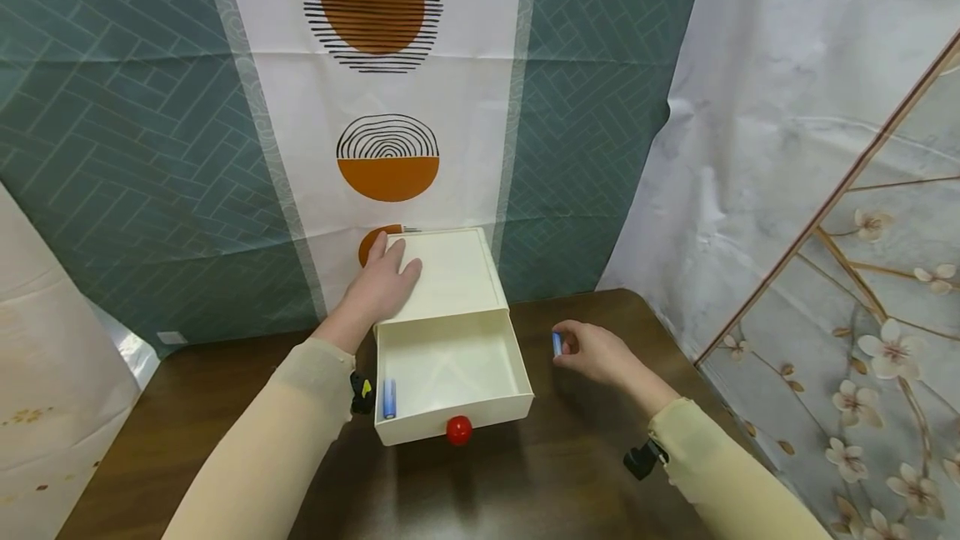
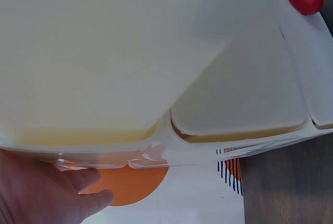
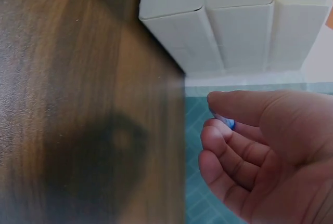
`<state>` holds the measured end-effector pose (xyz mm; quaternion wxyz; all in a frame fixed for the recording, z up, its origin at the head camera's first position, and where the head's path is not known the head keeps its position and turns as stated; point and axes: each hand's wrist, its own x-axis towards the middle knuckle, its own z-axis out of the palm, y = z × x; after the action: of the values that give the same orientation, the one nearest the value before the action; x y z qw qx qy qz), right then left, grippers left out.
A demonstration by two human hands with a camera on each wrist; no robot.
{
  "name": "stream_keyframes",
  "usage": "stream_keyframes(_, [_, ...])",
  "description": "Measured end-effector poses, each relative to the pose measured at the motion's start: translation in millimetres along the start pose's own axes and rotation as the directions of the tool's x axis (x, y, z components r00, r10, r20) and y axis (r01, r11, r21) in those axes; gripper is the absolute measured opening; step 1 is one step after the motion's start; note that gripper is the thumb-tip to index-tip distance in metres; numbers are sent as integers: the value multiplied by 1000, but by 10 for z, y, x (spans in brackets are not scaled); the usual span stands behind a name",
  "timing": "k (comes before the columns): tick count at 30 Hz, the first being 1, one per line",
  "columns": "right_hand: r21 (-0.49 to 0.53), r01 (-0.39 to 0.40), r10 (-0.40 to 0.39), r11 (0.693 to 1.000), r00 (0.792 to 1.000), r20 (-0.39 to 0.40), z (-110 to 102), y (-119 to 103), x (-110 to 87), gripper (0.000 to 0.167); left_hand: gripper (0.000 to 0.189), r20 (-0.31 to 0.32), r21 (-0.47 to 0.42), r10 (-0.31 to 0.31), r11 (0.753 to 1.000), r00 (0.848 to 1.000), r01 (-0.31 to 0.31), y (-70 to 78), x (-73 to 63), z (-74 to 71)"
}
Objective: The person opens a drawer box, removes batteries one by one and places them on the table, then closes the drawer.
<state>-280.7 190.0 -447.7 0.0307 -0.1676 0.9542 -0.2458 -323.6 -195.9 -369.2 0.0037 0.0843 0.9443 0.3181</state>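
A white drawer box (image 1: 450,273) stands on the table with its drawer (image 1: 457,357) pulled out. On the drawer's front is a red round knob (image 1: 459,430). One blue battery (image 1: 389,398) lies inside, along the left wall. My left hand (image 1: 382,282) rests on the box's top at its left edge, fingers spread; the left wrist view shows part of this hand (image 2: 47,193) beside the box. To the right of the drawer, my right hand (image 1: 596,351) pinches another blue battery (image 1: 557,344) above the table. Fingers mostly hide that battery (image 3: 227,122) in the right wrist view.
The dark brown wooden table (image 1: 585,473) extends around the box. Behind it hangs a patterned cloth (image 1: 465,107) in teal and white. A pale flowered curtain (image 1: 847,357) borders the table on the right, with another light cloth (image 1: 52,357) at the left.
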Motion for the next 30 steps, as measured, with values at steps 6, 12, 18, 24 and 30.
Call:
stream_keyframes(6, [-3, -1, 1, 1000, 1000, 7, 102, 71, 26, 47, 76, -7, 4, 2, 1000, 1000, -2, 2, 15, -1])
stream_keyframes(12, [-31, -2, 2, 1000, 1000, 16, 190, 107, 49, 46, 76, -9, 1, 2, 1000, 1000, -2, 9, 13, -5])
stream_keyframes(18, [-47, 7, -5, 999, 999, 32, 292, 204, 98, 46, 75, 0, -1, -1, 1000, 1000, 1, 12, 1, -5])
stream_keyframes(24, [-63, 89, -87, 994, 996, 32, 686, 771, 356, 45, 76, -8, 1, 2, 1000, 1000, -2, 10, 8, -5])
stream_keyframes(30, [-84, 51, -48, 995, 998, 34, 985, 1152, 571, 52, 76, -5, 4, 1, 1000, 1000, -1, -2, 16, -4])
